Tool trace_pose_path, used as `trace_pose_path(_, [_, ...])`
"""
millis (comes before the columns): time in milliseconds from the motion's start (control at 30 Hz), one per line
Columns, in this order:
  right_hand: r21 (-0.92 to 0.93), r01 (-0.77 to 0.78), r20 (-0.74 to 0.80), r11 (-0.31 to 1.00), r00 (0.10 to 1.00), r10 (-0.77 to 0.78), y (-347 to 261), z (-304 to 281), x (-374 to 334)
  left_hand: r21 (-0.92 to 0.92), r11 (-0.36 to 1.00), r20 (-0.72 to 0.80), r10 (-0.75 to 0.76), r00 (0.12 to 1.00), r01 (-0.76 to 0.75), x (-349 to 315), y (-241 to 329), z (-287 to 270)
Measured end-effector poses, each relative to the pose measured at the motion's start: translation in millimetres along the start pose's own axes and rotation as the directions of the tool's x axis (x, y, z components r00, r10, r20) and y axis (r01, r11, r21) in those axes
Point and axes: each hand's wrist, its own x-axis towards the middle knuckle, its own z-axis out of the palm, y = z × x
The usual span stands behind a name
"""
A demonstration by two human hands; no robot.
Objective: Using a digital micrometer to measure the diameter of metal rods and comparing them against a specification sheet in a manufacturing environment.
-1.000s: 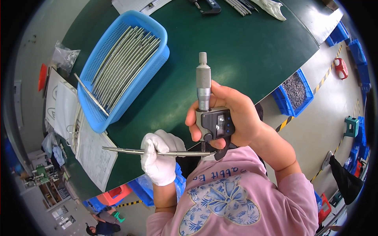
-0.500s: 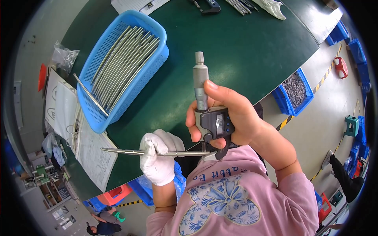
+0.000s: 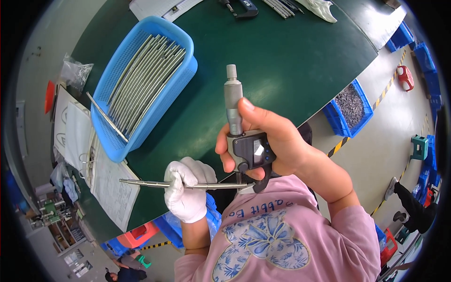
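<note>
My left hand (image 3: 189, 190), in a white glove, is closed round a thin stepped metal rod (image 3: 145, 183) that lies nearly level. My bare right hand (image 3: 277, 136) grips a digital micrometer (image 3: 251, 150), its thimble upward and its dark frame low. The rod's right end sits at the micrometer's jaws, by the spindle; whether both faces touch it I cannot tell. A blue perforated basket (image 3: 181, 77) to the left holds several similar rods (image 3: 145, 80) side by side. One more rod (image 3: 107, 117) leans across the basket's near left rim.
The green table (image 3: 291, 61) carries another micrometer (image 3: 245, 8), more rods (image 3: 282, 7) and a white glove (image 3: 319, 9) at the far edge. Papers in a binder (image 3: 112, 188) lie left. A blue crate of metal shavings (image 3: 350, 108) stands on the floor, right.
The micrometer and both hands have shifted slightly left, with the rod still at the jaws. The micrometer's display has turned a little. The view itself has moved slightly.
</note>
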Motion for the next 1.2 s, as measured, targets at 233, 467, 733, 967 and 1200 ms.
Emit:
trace_pose_path(233, [0.041, -0.049, -0.016, 0.998, 0.999, 0.05, -4.0, 1.4, -2.4, 0.012, 1.0, -0.005, 0.017, 1.0, -0.017, -0.1, 1.5, -3.6])
trace_pose_path(467, [-0.05, -0.033, -0.037, 0.998, 0.999, 0.031, -1.4, -1.8, -0.5, 0.002, 1.0, 0.004, 0.019, 1.0, -0.019, -0.3, 0.4, -4.2])
trace_pose_path(733, [-0.084, -0.013, -0.025, 0.996, 1.0, 0.011, -1.1, -1.8, 0.8, 0.0, 1.0, 0.01, 0.018, 1.0, -0.018, -0.2, 0.1, -5.6])
trace_pose_path(967, [0.007, -0.055, 0.001, 0.998, 0.998, 0.055, -3.1, 0.7, -2.0, 0.003, 1.0, -0.009, 0.024, 1.0, -0.024, -0.9, 2.4, -6.4])
trace_pose_path(1200, [-0.06, -0.035, -0.042, 0.998, 0.999, 0.032, -1.6, -1.6, -3.7, -0.004, 1.0, 0.002, 0.012, 1.0, -0.012, -1.4, -1.3, -5.6])
